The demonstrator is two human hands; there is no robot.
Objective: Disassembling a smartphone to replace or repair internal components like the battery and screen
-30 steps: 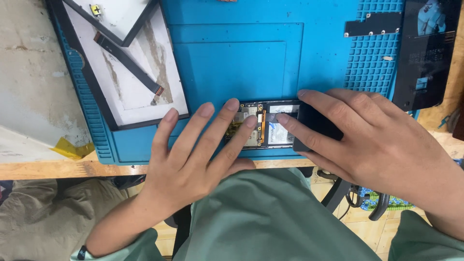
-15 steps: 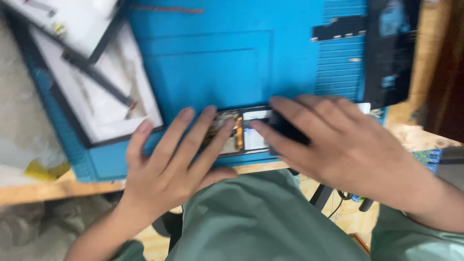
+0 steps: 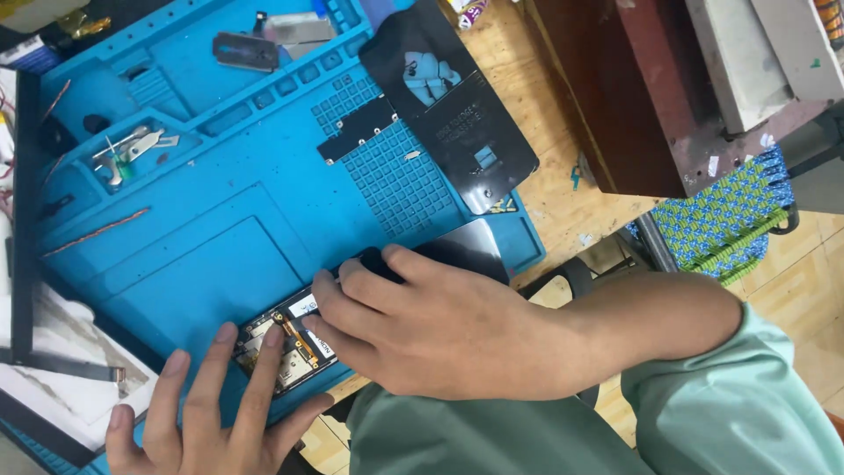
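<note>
An opened phone (image 3: 286, 345) lies on the near edge of the blue repair mat (image 3: 220, 229), its circuit board and orange flex cable showing. My left hand (image 3: 207, 413) rests flat with its fingertips on the phone's left end. My right hand (image 3: 440, 330) covers the phone's right part, fingers pressing down on it and on its dark body (image 3: 462, 246). Neither hand has lifted the phone off the mat.
A black back cover (image 3: 448, 110) lies across the mat's right edge. Metal tweezers (image 3: 132, 145), a blade (image 3: 246, 50) and a black strip (image 3: 356, 129) sit in the mat's trays. A white panel with black strips (image 3: 53, 361) is at left. A brown box (image 3: 659, 88) stands at right.
The view has swung and tilted, so the mat now runs diagonally and more of the right side shows. Both hands stay pressed on the phone at the mat's near edge.
</note>
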